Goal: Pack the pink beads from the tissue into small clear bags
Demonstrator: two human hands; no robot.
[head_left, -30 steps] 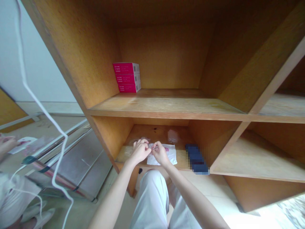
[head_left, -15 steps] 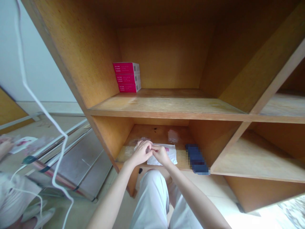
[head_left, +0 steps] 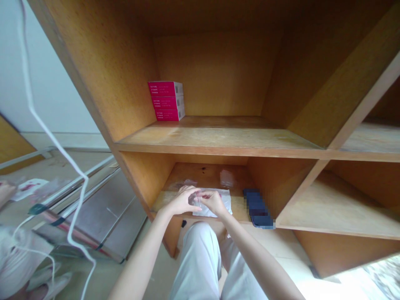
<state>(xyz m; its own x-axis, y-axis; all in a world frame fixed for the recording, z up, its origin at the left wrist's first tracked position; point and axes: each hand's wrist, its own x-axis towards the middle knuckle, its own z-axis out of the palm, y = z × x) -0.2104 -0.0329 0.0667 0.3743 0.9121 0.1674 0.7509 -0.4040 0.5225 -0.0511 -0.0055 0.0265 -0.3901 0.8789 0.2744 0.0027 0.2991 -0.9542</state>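
My left hand point(head_left: 181, 201) and my right hand point(head_left: 214, 202) meet above the lower wooden shelf point(head_left: 203, 171). Between them, both hands pinch a small clear plastic pouch point(head_left: 195, 199). Beneath my right hand lies a white paper sheet point(head_left: 218, 208) with red print, partly hidden by my fingers. A scrap of clear film point(head_left: 190, 182) rests on the shelf just beyond my left hand.
A stack of 3 pink boxes point(head_left: 165, 101) stands on the upper shelf point(head_left: 218, 135). A pixelated dark blue object point(head_left: 258, 208) sits at the lower shelf's front. Far left, another person's hand point(head_left: 5, 191) is near papers point(head_left: 29, 186). A white cable point(head_left: 46, 125) hangs there.
Both hands have shifted slightly down and left on the white sheet. The clear pouch now shows more plainly between my fingers.
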